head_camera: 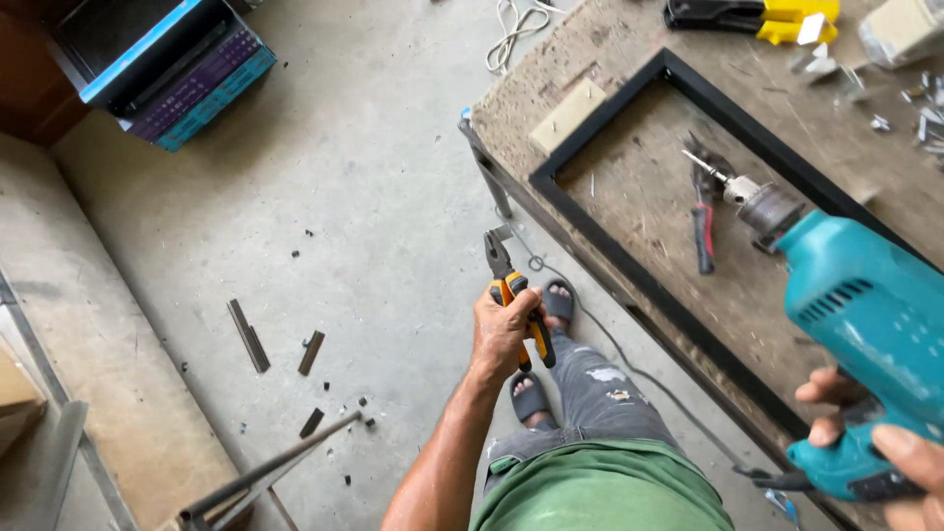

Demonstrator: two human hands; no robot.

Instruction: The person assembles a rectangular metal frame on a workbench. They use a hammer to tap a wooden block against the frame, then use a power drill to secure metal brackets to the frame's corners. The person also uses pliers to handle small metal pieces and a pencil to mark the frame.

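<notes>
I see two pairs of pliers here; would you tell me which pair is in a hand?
The orange-handled pliers, gripped in the left hand above the floor. The red-handled pair lies untouched on the workbench, inside the black frame.

There are 2 hands: the left hand and the right hand. 2 pairs of pliers show: 1 orange-handled pair and 1 red-handled pair. There is 1 teal drill, 1 black frame, 1 wooden block and 2 sandals.

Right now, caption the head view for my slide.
Left hand grips orange-handled pliers; right hand holds a teal drill.
</notes>
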